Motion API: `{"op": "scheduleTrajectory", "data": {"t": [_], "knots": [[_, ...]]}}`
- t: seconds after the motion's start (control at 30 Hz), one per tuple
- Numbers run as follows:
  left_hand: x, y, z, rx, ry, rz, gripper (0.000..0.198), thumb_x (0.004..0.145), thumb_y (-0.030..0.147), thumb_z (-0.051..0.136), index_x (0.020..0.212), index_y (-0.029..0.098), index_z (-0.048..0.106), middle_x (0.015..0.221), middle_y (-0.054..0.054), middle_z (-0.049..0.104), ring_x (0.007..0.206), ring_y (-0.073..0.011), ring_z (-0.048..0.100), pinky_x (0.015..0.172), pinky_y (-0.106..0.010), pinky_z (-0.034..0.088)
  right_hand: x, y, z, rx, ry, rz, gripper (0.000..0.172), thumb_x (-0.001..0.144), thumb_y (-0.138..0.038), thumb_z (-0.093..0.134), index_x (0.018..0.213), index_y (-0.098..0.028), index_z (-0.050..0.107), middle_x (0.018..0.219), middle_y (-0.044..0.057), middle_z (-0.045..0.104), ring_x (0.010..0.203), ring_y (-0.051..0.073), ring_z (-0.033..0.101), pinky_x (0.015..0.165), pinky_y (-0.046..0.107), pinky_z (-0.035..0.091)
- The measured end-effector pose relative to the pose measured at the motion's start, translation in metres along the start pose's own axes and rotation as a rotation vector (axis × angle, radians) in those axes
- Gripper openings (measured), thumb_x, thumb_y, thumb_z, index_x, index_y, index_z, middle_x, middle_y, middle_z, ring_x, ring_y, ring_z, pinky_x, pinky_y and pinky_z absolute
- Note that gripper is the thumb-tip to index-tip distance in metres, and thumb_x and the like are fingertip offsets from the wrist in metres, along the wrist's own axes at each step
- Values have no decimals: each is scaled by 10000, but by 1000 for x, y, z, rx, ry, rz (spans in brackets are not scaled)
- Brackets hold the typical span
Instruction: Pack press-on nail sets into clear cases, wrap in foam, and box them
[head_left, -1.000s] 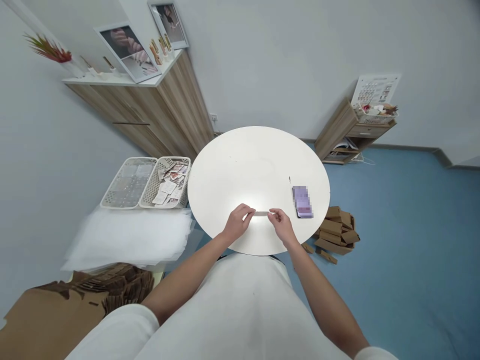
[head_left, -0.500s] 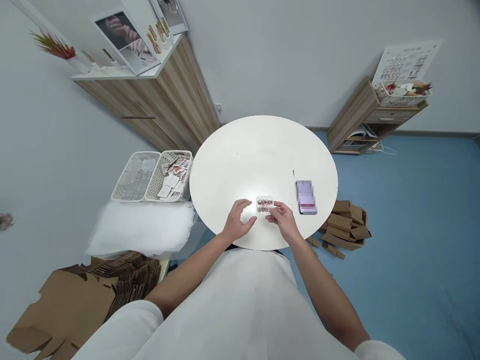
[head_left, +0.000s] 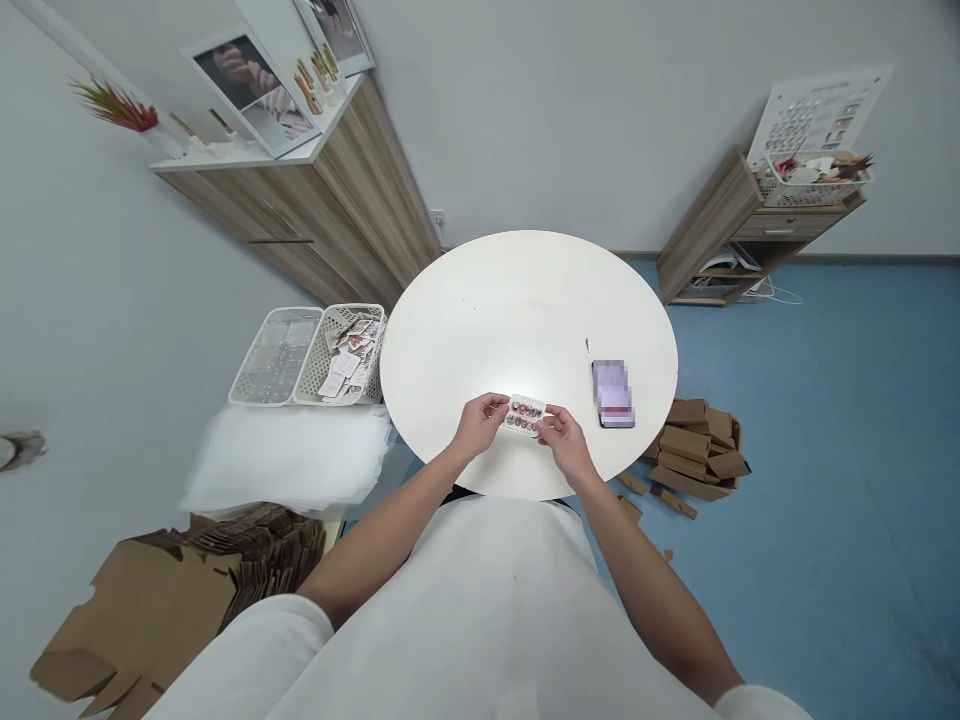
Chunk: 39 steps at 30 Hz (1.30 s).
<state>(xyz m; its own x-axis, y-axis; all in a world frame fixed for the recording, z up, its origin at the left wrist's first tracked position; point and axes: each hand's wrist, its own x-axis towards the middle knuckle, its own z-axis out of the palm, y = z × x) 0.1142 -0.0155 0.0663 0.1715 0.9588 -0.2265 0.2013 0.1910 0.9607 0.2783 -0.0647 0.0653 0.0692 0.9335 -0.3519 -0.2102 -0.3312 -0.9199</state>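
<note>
Between my hands, over the near part of the white round table (head_left: 517,285), is a small white card of press-on nails (head_left: 525,412) with two rows of reddish and dark nails. My left hand (head_left: 480,424) pinches the card's left edge. On the right edge, the thumb and fingers of my right hand (head_left: 566,443) are closed as well. The card is slightly tilted, its nail side facing up. To the right of my right hand lies a phone (head_left: 613,395) with a blurred purple screen.
Left of the table stand a white basket of printed cards (head_left: 302,378) and a basket of clear plastic boxes (head_left: 274,350). Nearer are a stack of translucent sheets (head_left: 285,455) and flat cardboard (head_left: 142,610). Small brown boxes (head_left: 694,450) are piled at the right.
My left hand has moved right and closed on the card's left edge; it was apart from it before. The card has turned slightly. My right hand keeps its hold.
</note>
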Motion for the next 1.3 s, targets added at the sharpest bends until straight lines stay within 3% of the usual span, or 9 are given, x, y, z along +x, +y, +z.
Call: {"op": "scheduleTrajectory", "data": {"t": [0.17,0.3,0.6,0.77,0.9,1.07,1.2,1.3], "knots": [[3,-3,4,26,-22,7,231,743,314,540,900,167,624,778,-41,617,675,-129,557,632,-263,448,2,1,-6,21,27,-10,352,692,-427,581,961,-212,509,659,-31,577,568,106,555,648,298,472],[-4,-4,5,35,-34,-4,327,751,316,534,1048,186,574,773,-20,575,649,-108,543,596,-237,436,2,2,-8,-5,22,2,346,685,-427,589,944,-207,522,638,-43,548,530,100,540,624,303,482],[-18,-12,1,40,-109,-27,404,770,308,532,1154,193,488,835,-23,548,682,-96,556,614,-226,437,11,5,-10,-240,18,-75,417,753,-434,498,1095,-197,507,706,-15,539,577,111,534,569,271,440],[-17,-15,-6,69,-174,23,553,719,294,607,1233,219,416,937,-37,533,691,-85,554,661,-244,458,14,6,-4,-317,28,-99,391,779,-418,466,1100,-197,500,725,-8,541,582,111,537,568,263,432],[-15,-22,-19,164,-210,107,660,670,253,657,1266,245,376,958,-23,537,727,-89,553,755,-276,460,19,11,5,-317,23,-89,393,781,-417,463,1101,-192,497,735,-5,540,588,110,535,571,264,442],[-11,-38,-41,241,-182,94,655,690,221,623,1285,244,349,926,-7,547,698,-86,559,745,-271,466,27,21,28,-321,-28,-32,446,751,-417,503,1143,-206,470,809,6,541,600,104,531,591,278,464],[-9,-52,-71,297,-97,24,635,700,198,596,1286,226,350,939,-12,550,683,-85,560,724,-261,472,38,31,60,-376,-127,62,581,679,-377,589,1216,-254,406,1011,34,487,615,90,521,543,262,465],[-9,-62,-99,349,-25,-39,592,701,168,579,1262,198,390,951,-28,565,688,-95,559,732,-268,473,46,41,92,-400,-187,102,666,637,-338,624,1247,-267,365,1049,40,461,684,108,534,572,270,480]]}}
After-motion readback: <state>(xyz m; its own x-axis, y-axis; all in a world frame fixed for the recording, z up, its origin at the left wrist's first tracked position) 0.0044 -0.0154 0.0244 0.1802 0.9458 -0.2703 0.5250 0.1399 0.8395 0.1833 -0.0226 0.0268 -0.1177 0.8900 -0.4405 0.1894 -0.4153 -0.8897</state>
